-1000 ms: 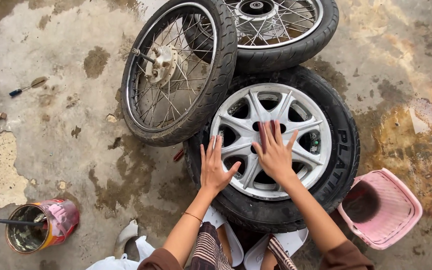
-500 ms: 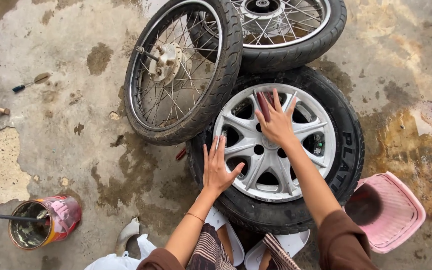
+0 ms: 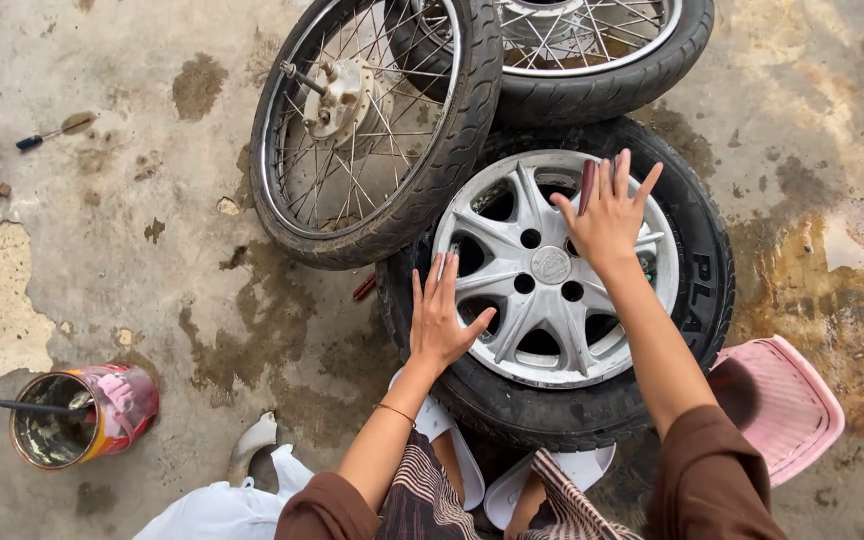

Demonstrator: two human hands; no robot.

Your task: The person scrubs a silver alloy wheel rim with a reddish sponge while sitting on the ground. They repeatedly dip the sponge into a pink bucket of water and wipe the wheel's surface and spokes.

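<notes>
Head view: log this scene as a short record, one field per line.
left hand: flat, fingers spread, on the car wheel's lower left edge
right hand: open, fingers spread, on the alloy rim's upper right
car wheel: lies flat on the concrete floor
spoked wheels: one leans on the car wheel's upper left; another lies behind
stool: pink, right of the car wheel
can: lower left, a stick in it
</notes>
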